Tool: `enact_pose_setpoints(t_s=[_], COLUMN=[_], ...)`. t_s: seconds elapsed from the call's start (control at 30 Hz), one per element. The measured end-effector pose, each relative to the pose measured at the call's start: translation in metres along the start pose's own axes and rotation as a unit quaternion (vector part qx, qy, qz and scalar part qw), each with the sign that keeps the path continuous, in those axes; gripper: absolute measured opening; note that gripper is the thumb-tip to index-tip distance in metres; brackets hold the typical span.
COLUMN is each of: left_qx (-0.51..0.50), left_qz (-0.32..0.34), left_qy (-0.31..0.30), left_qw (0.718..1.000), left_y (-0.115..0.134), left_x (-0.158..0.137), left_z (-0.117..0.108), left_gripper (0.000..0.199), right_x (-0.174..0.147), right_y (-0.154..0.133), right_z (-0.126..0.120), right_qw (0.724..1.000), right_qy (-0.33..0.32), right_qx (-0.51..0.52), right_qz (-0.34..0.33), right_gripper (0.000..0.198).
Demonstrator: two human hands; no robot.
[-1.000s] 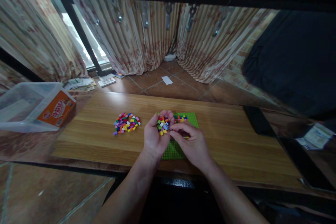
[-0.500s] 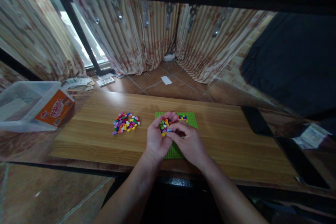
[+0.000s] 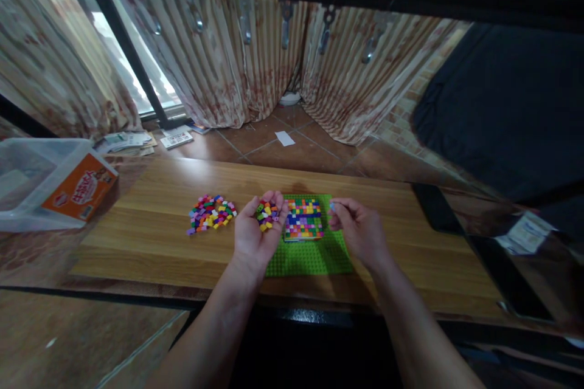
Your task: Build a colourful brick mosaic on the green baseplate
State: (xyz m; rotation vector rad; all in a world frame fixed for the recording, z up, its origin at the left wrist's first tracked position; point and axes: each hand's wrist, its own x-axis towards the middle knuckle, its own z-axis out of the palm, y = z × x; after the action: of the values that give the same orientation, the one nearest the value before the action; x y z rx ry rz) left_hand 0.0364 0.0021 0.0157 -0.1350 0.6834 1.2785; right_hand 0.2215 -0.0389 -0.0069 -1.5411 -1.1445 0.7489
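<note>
Cupped palm up, my left hand (image 3: 252, 236) holds a heap of small coloured toy bricks (image 3: 266, 215). My right hand (image 3: 362, 230) pinches a small light blue brick (image 3: 333, 206) between thumb and fingers, over the right edge of the green baseplate (image 3: 310, 260). On that baseplate stands a rectangular block of multicoloured bricks (image 3: 303, 219), tightly packed, between my two hands. Left of my left hand, a loose pile of mixed bricks (image 3: 212, 214) lies on the wooden board.
The wooden board (image 3: 150, 225) spans the low table. A clear plastic bin (image 3: 41, 182) with an orange label stands at far left. A dark phone-like slab (image 3: 435, 207) and a folded paper packet (image 3: 525, 233) lie at the right. Papers (image 3: 177, 139) lie beyond the board.
My right hand has moved right, away from my left palm, with the light blue brick in its fingers. My left hand has shifted left, so the brick block on the baseplate shows.
</note>
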Motion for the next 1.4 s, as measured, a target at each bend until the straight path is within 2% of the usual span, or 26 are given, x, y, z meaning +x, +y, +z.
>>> enact_pose_setpoints(t_s=[0.2,0.4,0.63,0.87,1.03,1.4], left_qx=[0.009,0.018,0.022,0.031,0.028,0.023], left_qz=[0.004,-0.007,-0.019,-0.023,-0.031,-0.035], left_qy=[0.01,0.023,0.019,0.013,0.005,0.005], left_qw=[1.0,1.0,0.999,0.999,0.999,0.999], left_y=[0.0,-0.003,-0.004,-0.004,-0.005,-0.006], left_x=[0.0,0.0,0.001,0.0,-0.001,0.0], left_z=[0.001,0.002,0.002,0.0,0.0,-0.002], left_gripper=[0.025,0.025,0.029,0.027,0.029,0.031], right_x=[-0.002,-0.003,0.003,0.002,0.001,0.003], right_y=[0.009,0.006,0.013,0.012,0.016,0.016], right_z=[-0.009,-0.004,0.01,0.015,0.016,0.018], right_qw=[0.988,0.976,0.981,0.982,0.992,0.993], right_qy=[-0.049,-0.038,-0.01,0.024,0.0,-0.01], right_qx=[-0.148,-0.216,-0.186,-0.182,-0.11,-0.057], right_qz=[0.02,0.004,0.053,0.042,0.063,0.103], right_gripper=[0.027,0.025,0.027,0.026,0.028,0.029])
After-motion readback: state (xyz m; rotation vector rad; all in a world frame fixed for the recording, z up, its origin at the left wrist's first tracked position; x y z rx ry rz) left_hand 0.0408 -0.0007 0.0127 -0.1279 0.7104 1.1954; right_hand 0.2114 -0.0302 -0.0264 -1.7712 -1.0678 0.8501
